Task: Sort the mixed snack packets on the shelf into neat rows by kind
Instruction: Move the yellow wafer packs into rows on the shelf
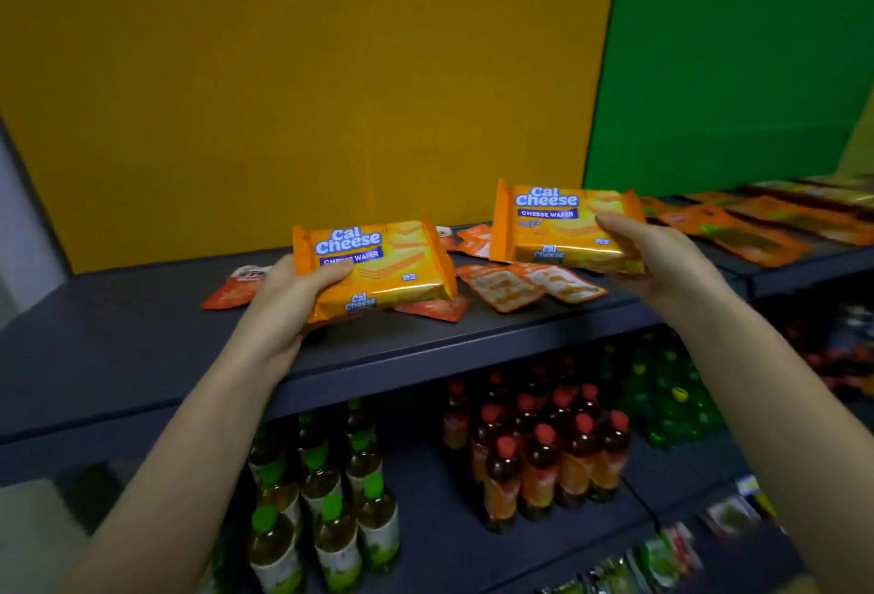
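While each hand's fingers are hidden beneath what it carries, the thumbs show on top. The left hand [288,295] grips a glossy yellow-orange rectangular wafer packet [378,262] at its near left corner, just above the dark grey metal shelf [142,324]. Its thumb covers part of the blue band reading "CHEESE WAFER"; "Cal Cheese" reads clearly above and again, smaller, on the front edge.

The right hand [652,257] clamps a second yellow-orange wafer packet [558,227] of the same kind by its right end, raised higher over the shelf. It bears the same "Cal Cheese" and "CHEESE WAFER" lettering.

Small flat orange-red sachets [529,283] lie scattered on the shelf beneath and between the two packets, some partly hidden by them, their print too blurred to read. Long flat orange packets [756,234] lie in rows on the adjoining shelf at right, cut off by the edge. Below, green-capped bottles [326,499] and red-capped bottles [544,451] stand in groups, with labels that cannot be read.
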Action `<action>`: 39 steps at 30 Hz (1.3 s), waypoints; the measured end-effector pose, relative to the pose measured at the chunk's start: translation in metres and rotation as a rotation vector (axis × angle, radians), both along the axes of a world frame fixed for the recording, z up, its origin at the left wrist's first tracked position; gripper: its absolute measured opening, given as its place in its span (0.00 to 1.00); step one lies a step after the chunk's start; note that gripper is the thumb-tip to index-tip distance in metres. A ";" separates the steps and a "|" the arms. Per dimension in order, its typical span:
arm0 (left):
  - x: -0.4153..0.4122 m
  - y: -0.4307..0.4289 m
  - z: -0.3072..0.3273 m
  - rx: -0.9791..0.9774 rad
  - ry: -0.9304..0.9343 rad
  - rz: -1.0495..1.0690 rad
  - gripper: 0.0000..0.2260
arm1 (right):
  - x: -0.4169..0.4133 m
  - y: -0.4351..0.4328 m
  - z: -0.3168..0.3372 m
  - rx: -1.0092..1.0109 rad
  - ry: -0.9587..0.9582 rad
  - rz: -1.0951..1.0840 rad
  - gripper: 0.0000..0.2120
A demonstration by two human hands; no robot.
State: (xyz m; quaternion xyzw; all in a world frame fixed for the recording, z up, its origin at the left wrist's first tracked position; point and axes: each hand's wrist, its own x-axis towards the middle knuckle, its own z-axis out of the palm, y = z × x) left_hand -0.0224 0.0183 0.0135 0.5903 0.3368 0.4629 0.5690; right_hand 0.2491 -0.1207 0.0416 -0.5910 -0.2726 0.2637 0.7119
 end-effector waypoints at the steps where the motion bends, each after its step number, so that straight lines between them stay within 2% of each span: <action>1: 0.016 -0.006 -0.001 0.007 0.011 -0.019 0.12 | 0.009 -0.015 -0.003 -0.004 0.001 -0.031 0.07; 9: 0.150 -0.066 -0.012 0.020 0.028 -0.204 0.15 | 0.110 -0.121 -0.027 -0.052 0.096 -0.172 0.05; 18: 0.316 -0.156 -0.023 -0.022 0.017 -0.272 0.15 | 0.250 -0.236 -0.034 -0.069 0.100 -0.260 0.05; 22: 0.378 -0.188 -0.038 -0.050 0.057 -0.308 0.17 | 0.310 -0.279 -0.051 -0.095 0.098 -0.283 0.14; 24: 0.408 -0.201 -0.041 -0.057 0.092 -0.329 0.19 | 0.336 -0.297 -0.058 -0.101 0.130 -0.296 0.15; 35: 0.585 -0.250 -0.040 -0.016 0.082 -0.382 0.19 | 0.489 -0.359 -0.065 -0.053 0.123 -0.400 0.11; 39: 0.668 -0.257 -0.039 -0.015 0.063 -0.384 0.18 | 0.562 -0.364 -0.065 -0.074 0.115 -0.408 0.05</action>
